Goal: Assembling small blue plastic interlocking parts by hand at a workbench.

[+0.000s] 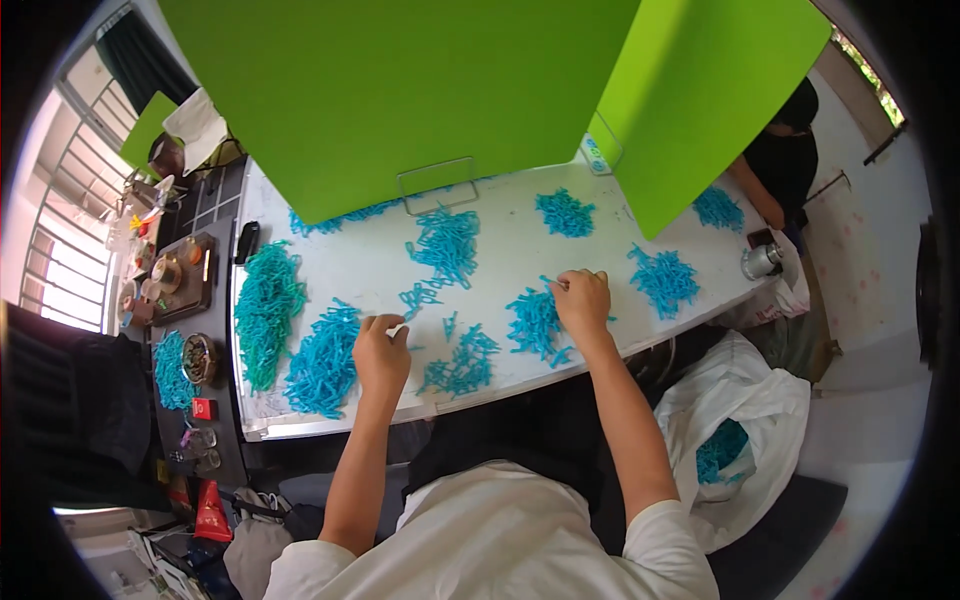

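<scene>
A big green screen (400, 90) stands along the far edge of the white table (370, 265), with a second green panel (700, 100) angled at the far right. Behind that panel a person in black (785, 150) sits at the table's right end. Near right, below the table edge, a white bag (745, 420) gapes open with more blue pieces inside.

The table is strewn with heaps of small plastic pieces. The biggest is a teal heap (265, 310) at the left, with a blue heap (325, 360) just beside it (the two nearly touch). Smaller blue piles lie across the middle and right: one far centre (445, 245), one further right (565, 212), one near the right end (665, 280).

The left hand (382, 350) rests on the table near the front edge, fingers curled in narrow, thumb and forefinger pinched close; whether a piece sits between them I cannot tell. It lies between the blue heap and a small near pile (460, 365).

The right hand (582, 298) lies flat-knuckled over the right edge of a mid pile (535, 322), fingers bent and closed on a blue piece (553, 283) at its fingertips

On the dark side table at the left sits a small red box (203, 408)
</scene>
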`<state>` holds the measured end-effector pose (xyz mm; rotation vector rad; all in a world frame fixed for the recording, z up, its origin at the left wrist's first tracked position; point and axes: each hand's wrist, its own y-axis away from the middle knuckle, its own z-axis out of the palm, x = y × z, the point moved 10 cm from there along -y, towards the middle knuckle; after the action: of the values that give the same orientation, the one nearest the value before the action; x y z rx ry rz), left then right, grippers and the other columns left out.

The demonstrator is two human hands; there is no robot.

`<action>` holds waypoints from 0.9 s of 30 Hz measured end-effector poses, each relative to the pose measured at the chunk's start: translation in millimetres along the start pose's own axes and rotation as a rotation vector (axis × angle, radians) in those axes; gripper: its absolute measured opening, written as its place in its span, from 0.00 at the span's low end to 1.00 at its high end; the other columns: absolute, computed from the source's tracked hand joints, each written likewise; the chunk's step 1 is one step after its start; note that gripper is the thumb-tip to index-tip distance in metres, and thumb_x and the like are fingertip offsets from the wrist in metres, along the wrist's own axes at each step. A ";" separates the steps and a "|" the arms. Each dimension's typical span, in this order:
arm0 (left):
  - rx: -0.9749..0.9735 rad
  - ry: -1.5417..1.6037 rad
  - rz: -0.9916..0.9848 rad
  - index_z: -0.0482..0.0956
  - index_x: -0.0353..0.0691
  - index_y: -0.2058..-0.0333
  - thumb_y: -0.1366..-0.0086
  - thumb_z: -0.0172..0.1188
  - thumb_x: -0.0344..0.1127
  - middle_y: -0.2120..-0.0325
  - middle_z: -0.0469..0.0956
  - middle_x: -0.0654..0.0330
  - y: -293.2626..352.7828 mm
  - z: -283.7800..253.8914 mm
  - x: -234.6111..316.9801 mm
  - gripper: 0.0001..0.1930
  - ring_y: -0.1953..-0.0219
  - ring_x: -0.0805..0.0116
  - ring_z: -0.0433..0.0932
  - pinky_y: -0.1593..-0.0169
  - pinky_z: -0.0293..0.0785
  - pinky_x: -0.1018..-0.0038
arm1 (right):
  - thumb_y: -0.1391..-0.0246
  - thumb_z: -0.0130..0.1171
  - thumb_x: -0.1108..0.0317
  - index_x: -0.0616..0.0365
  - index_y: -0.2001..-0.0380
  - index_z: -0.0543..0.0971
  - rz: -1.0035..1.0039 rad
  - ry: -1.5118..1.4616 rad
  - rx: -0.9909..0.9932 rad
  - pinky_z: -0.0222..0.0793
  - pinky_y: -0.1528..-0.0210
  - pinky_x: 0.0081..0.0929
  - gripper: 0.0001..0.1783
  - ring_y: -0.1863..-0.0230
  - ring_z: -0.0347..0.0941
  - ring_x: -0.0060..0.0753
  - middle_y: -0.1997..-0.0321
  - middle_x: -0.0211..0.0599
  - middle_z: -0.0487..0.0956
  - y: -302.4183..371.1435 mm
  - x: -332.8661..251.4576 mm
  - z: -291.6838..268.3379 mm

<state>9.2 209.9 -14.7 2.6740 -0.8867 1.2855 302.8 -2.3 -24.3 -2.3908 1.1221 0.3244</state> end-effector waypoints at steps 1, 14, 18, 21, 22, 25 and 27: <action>-0.003 -0.106 -0.013 0.83 0.38 0.66 0.45 0.67 0.26 0.65 0.80 0.52 -8.5 4.4 -7.6 0.07 0.72 0.58 0.80 0.66 0.76 0.67 | 0.56 0.69 0.66 0.55 0.74 0.84 0.049 0.051 -0.105 0.68 0.56 0.41 0.06 0.62 0.73 0.48 0.70 0.39 0.82 -4.1 8.1 17.9; -0.174 0.203 -0.112 0.81 0.36 0.64 0.44 0.69 0.25 0.70 0.82 0.56 12.4 22.2 7.9 0.09 0.69 0.67 0.81 0.65 0.75 0.75 | 0.41 0.63 0.65 0.60 0.57 0.77 0.556 -1.324 -0.412 0.75 0.67 0.20 0.13 0.66 0.78 0.23 0.65 0.33 0.81 65.7 -44.2 20.2; -0.333 0.768 -0.273 0.80 0.31 0.62 0.39 0.67 0.24 0.70 0.81 0.63 53.0 45.0 32.8 0.08 0.68 0.79 0.78 0.63 0.74 0.82 | 0.35 0.52 0.71 0.60 0.53 0.77 1.004 -1.940 -0.753 0.66 0.75 0.12 0.10 0.71 0.72 0.20 0.68 0.32 0.78 136.9 -98.9 36.6; -0.409 0.911 -0.305 0.80 0.31 0.61 0.37 0.65 0.24 0.69 0.82 0.63 65.2 52.3 36.8 0.06 0.66 0.79 0.78 0.62 0.74 0.82 | 0.36 0.48 0.75 0.60 0.54 0.77 0.904 -2.283 -1.020 0.57 0.80 0.11 0.11 0.77 0.64 0.18 0.72 0.32 0.74 157.4 -134.3 33.8; -0.411 0.912 -0.304 0.80 0.31 0.61 0.37 0.65 0.24 0.69 0.82 0.63 66.9 52.7 37.6 0.06 0.66 0.79 0.78 0.62 0.74 0.82 | 0.37 0.44 0.78 0.60 0.56 0.76 0.984 -2.224 -0.976 0.52 0.83 0.11 0.12 0.80 0.59 0.16 0.75 0.32 0.70 166.4 -131.1 40.0; -0.404 0.986 -0.315 0.79 0.31 0.61 0.38 0.66 0.23 0.68 0.82 0.60 71.1 51.9 37.5 0.07 0.66 0.77 0.79 0.61 0.76 0.80 | 0.38 0.44 0.79 0.60 0.57 0.76 0.924 -2.107 -0.950 0.51 0.83 0.11 0.12 0.80 0.59 0.15 0.75 0.31 0.71 172.9 -135.4 41.6; -0.390 0.963 -0.305 0.79 0.31 0.61 0.38 0.66 0.23 0.68 0.82 0.60 73.6 50.7 33.4 0.07 0.66 0.76 0.80 0.60 0.76 0.80 | 0.39 0.44 0.79 0.59 0.59 0.76 0.972 -2.058 -0.913 0.49 0.84 0.11 0.11 0.82 0.57 0.15 0.76 0.31 0.71 175.1 -135.1 42.8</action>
<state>23.5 118.5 -38.1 1.5046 -0.4793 1.7823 81.3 12.1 -62.6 -0.4014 0.7123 2.9214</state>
